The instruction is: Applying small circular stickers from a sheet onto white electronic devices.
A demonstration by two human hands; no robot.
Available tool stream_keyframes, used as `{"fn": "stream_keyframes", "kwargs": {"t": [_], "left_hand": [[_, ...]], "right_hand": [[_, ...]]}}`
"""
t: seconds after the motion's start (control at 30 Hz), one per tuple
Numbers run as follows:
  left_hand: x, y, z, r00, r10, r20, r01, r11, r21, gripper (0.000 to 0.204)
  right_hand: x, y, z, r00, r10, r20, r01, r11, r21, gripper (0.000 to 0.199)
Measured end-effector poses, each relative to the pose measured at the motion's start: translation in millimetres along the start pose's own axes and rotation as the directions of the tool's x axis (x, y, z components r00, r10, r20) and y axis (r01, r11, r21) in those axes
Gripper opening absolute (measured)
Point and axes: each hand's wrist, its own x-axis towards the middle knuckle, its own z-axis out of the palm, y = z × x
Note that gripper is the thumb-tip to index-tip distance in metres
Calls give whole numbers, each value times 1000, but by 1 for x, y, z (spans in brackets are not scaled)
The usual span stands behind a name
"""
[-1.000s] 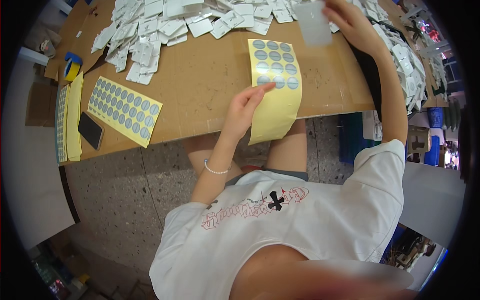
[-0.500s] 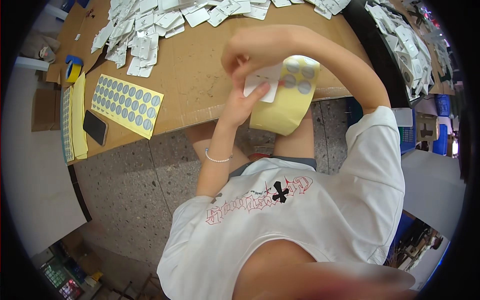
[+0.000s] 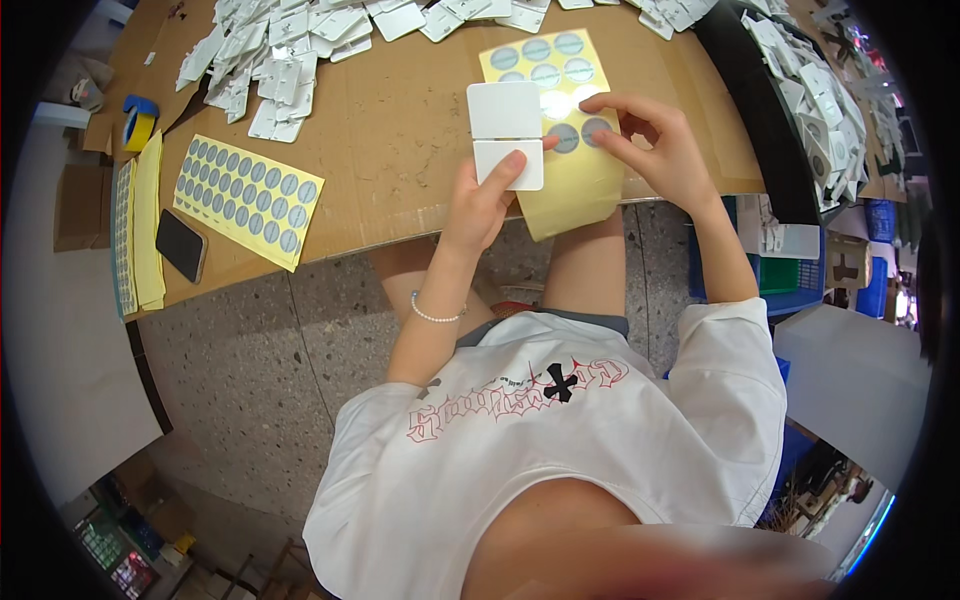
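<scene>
My left hand (image 3: pixel 480 205) is closed on a white plastic piece (image 3: pixel 505 110) made of two rounded square panels with a narrow seam between them. The thumb presses on the nearer panel. Behind it and to its right, a yellow sticker sheet (image 3: pixel 570 200) with round silver-grey stickers hangs partly over the table edge. My right hand (image 3: pixel 655 145) is at the sheet's right edge, thumb and forefinger apart on either side of a round sticker (image 3: pixel 594 128). The thumb tip touches that sticker's lower part. The other fingers of the right hand are curled loosely.
A large heap of white plastic pieces (image 3: pixel 285 75) covers the far left of the cardboard-topped table (image 3: pixel 400 130). More pieces fill a black tray (image 3: pixel 745 120) at right. Another sticker sheet (image 3: pixel 250 200), a phone (image 3: pixel 181 245) and tape rolls (image 3: pixel 140 125) lie at left.
My right hand has left the white piece and moved right and down to the stickers. My left hand now shows the piece's two panels upright. The sticker sheet has slid farther onto the table.
</scene>
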Motion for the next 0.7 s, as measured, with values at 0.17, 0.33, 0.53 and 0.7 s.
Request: {"fn": "stream_keyframes", "kwargs": {"t": [0.17,0.33,0.53,0.7], "left_hand": [[3,-3,-7,999,-33,-28,33,999,-17,36],[1,-4,-10,999,-51,-13,51,999,-13,37],[0,-2,-15,993,-114,22,116,989,-93,41],[0,-2,-18,991,-118,61,122,990,-69,41]], "right_hand": [[0,-2,13,983,-181,-41,161,941,-298,23],[1,2,30,862,-495,-107,380,772,-509,21],[0,8,39,870,-488,-63,366,727,-581,17],[-1,13,42,866,-498,-56,379,724,-577,17]]}}
